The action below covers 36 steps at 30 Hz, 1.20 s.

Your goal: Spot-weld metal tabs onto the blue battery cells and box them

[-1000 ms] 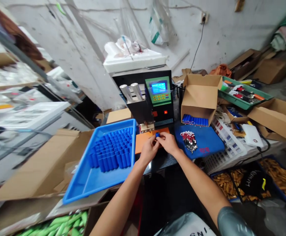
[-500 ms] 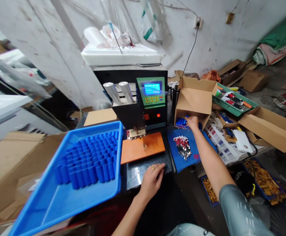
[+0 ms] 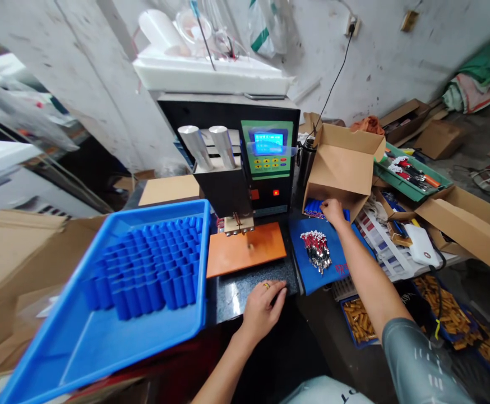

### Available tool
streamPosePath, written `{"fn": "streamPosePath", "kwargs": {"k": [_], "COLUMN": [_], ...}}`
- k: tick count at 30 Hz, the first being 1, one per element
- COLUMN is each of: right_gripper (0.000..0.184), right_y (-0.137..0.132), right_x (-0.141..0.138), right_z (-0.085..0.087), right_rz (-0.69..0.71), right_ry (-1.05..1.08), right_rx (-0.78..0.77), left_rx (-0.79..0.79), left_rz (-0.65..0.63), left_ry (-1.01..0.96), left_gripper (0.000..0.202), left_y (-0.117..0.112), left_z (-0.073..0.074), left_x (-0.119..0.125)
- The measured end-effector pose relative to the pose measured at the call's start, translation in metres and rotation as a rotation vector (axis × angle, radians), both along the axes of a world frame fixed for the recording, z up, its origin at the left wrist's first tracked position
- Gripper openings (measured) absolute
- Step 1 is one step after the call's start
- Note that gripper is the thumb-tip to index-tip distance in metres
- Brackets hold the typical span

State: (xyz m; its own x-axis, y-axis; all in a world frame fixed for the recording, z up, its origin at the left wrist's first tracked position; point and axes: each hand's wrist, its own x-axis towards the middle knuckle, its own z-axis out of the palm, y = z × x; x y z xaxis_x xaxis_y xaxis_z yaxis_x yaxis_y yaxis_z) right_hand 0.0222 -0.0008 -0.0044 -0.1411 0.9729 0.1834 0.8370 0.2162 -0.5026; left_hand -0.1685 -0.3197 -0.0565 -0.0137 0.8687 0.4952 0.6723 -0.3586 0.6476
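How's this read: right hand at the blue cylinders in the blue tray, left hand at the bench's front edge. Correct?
Wrong container: in the head view, the right hand is at the blue cylinders in the open cardboard box. Left hand at the bench's front edge: correct.

right fingers (image 3: 328, 206) at blue cylinders (image 3: 313, 207) in carton (image 3: 342, 163), left fingers (image 3: 275, 288) at worktop (image 3: 245, 285) edge

Hanging bag (image 3: 266, 31), socket (image 3: 356, 23) — black cord (image 3: 334, 84), green bundle (image 3: 489, 64)

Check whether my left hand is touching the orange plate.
Apart. The head view shows it: a strip of dark tabletop lies between the left hand and the near edge of the orange plate.
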Motion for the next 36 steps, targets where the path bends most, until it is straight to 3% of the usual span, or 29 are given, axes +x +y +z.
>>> {"fn": "streamPosePath", "kwargs": {"k": [4,9,11,14,19,27,31,36], "right_gripper": [0.017,0.025,0.026,0.021,0.012,0.012,0.015,0.013], "right_y": [-0.01,-0.047,-0.067,-0.092,-0.117,-0.121,-0.115,-0.11], "right_x": [-0.003,0.001,0.005,0.01,0.005,-0.021,-0.018,-0.006], "right_z": [0.003,0.009,0.01,0.009,0.01,0.001,-0.005,0.002], "right_rz": [-0.02,0.077,0.131,0.158,0.224,0.189,0.169,0.172], "right_ry": [0.002,0.262,0.373,0.381,0.139,-0.028,0.132,0.566], "right_rx": [0.014,0.339,0.387,0.255,-0.027,-0.046,-0.03,-0.064], "left_rx": [-0.011,-0.025,-0.029,-0.037,-0.049,-0.059,-0.07,-0.086], "left_rz": [0.016,0.013,0.014,0.017,0.035,0.069,0.068,0.078], "left_ry": [-0.032,-0.104,-0.137,-0.176,-0.182,-0.155,-0.152,-0.167], "left_gripper": [0.016,0.015,0.016,0.016,0.017,0.019,0.02,0.021], "left_y": [0.001,0.001,0.001,0.001,0.002,0.004,0.004,0.004], "left_z": [0.003,0.003,0.002,0.0,-0.002,-0.004,-0.004,-0.004], "left_x": [0.002,0.001,0.0,-0.002,-0.001,0.001,0.001,0.001]}}
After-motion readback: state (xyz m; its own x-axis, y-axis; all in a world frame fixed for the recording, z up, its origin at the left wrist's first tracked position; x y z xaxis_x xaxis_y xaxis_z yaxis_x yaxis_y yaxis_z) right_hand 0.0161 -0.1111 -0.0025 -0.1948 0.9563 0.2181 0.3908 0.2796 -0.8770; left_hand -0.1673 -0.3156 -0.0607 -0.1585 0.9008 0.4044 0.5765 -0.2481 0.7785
